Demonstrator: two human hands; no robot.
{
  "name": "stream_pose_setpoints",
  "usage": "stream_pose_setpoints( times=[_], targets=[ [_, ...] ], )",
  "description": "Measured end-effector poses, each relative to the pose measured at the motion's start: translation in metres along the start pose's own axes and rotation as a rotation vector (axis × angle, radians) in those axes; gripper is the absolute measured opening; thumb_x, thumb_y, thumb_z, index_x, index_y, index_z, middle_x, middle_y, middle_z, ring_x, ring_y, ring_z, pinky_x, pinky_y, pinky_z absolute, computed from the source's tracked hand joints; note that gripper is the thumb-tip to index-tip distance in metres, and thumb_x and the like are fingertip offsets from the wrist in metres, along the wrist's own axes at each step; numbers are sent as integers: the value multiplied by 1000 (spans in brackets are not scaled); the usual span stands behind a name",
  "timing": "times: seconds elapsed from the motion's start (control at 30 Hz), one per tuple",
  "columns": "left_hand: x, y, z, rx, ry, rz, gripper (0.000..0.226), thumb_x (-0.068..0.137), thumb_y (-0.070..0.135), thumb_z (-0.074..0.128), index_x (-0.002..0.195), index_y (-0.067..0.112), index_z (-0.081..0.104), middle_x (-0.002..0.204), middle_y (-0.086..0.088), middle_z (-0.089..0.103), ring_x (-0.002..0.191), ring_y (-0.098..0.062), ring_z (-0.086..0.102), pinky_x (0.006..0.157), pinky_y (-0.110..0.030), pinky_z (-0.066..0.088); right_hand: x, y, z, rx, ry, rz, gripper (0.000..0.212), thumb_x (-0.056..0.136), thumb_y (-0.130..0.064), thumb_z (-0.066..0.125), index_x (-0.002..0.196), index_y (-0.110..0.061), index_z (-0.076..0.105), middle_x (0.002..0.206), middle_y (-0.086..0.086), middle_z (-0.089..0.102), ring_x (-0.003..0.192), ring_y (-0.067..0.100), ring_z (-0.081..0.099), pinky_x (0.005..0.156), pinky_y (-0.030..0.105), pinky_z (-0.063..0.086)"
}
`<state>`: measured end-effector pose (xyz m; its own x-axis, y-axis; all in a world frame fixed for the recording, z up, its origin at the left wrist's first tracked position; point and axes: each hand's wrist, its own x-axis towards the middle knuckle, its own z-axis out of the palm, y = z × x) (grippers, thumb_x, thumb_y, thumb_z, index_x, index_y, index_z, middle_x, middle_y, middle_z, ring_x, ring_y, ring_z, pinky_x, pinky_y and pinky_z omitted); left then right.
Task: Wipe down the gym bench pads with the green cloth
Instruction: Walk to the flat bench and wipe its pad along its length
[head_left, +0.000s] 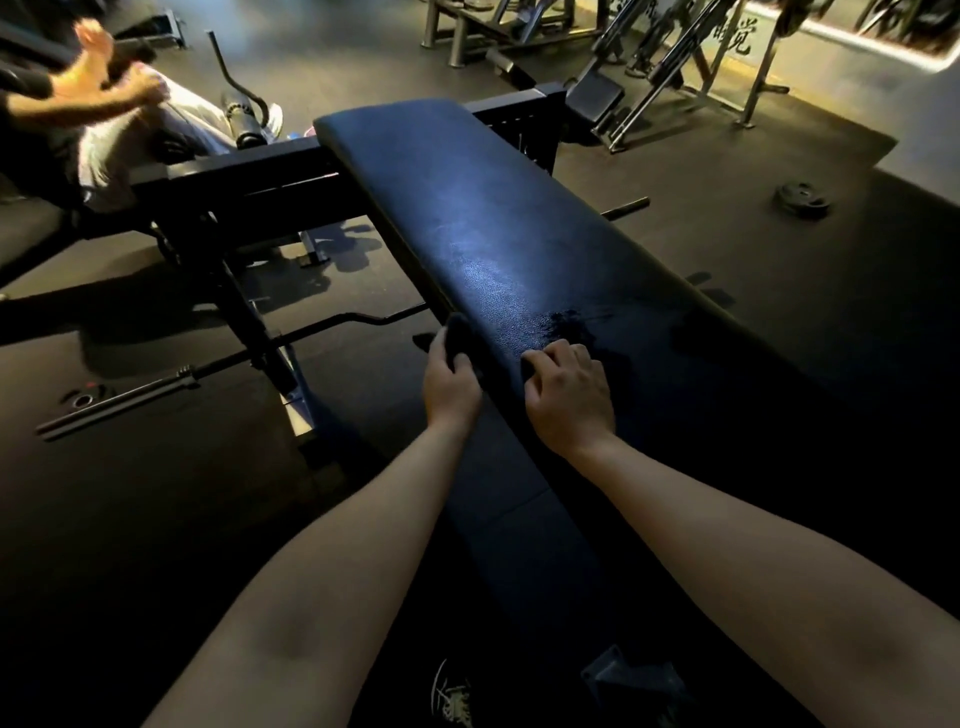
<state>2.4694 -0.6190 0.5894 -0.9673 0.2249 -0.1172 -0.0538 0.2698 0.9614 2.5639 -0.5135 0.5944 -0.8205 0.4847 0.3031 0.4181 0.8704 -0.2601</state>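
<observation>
- Bench pad (467, 208), long and black, running diagonally through dim gym; sheen down its middle, small wet patch (566, 318) just ahead of both hands.
- Left hand (449, 384) at pad's left edge, fingers curled round bunched cloth (458, 332); cloth dark in this light, pressed against that edge.
- Right hand (569, 395) on top of pad, just right of cloth, fingers curled under; impossible to tell whether gripping anything.
- Barbell (130, 397) on floor to left; weight plate (802, 200) on floor far right.
- Another person (119, 130) seated at upper left, blurred.
</observation>
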Motion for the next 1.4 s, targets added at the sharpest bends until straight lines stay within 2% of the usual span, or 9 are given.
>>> stream_pose_setpoints(
  times=[0.13,0.4,0.7,0.8,0.97,1.07,1.17,1.23,1.4],
  targets=[
    [7,8,14,31,-82,-56,55,95,3,44,147,21,45,144,-8,55,134,-26,49,113,-29,35,1,1,0,10,12,5,36,79,-29,47,108,-23,67,104,3,59,100,28,52,82,42,42],
    [-50,-2,18,227,-38,46,39,96,12,49,132,25,56,125,-16,65,112,-39,60,88,-36,44,0,2,-2,47,0,17,27,82,-26,52,104,-23,67,105,2,60,103,27,52,83,41,41],
    [-80,-9,4,98,-69,81,39,93,7,54,129,18,57,123,-11,66,114,-29,61,85,-21,39,-11,4,-15,230,0,26,28,88,-32,52,112,-24,64,106,1,66,106,27,57,90,38,35],
    [-70,10,3,25,-47,130,56,95,6,54,148,18,40,141,-10,55,128,-25,53,98,-19,35,-10,-6,-21,484,-77,-20,34,88,-45,48,118,-29,52,110,-5,64,107,16,57,87,33,26],
    [-53,30,10,130,-290,227,99,86,20,70,159,17,4,148,-14,47,132,-25,50,108,-31,39,7,-20,-43,1044,-249,174,40,91,-25,65,125,-29,45,109,1,59,101,23,64,91,47,54],
    [-38,23,13,132,-364,269,114,71,37,73,159,19,4,159,-11,33,145,-19,36,119,-34,29,26,-10,-54,888,-262,125,39,87,-2,58,121,-21,60,103,-11,63,103,17,62,96,36,51],
    [-22,16,14,138,-366,282,112,71,44,81,158,25,12,159,-9,32,145,-21,35,120,-46,30,53,15,-51,644,-121,176,43,82,3,54,116,-16,70,115,10,67,109,26,61,96,24,44],
    [-10,19,15,299,-277,301,109,77,39,82,159,17,13,165,-11,15,152,-25,17,124,-40,14,68,34,-47,539,-26,307,39,86,-2,54,118,-18,69,118,18,63,110,34,60,96,29,42],
    [10,11,25,534,-332,185,109,85,44,74,158,6,2,166,-15,-10,153,-27,-10,122,-33,-1,72,28,-24,350,-354,9,43,87,-17,63,130,-19,64,135,13,58,128,31,50,110,31,31]
  ],
)
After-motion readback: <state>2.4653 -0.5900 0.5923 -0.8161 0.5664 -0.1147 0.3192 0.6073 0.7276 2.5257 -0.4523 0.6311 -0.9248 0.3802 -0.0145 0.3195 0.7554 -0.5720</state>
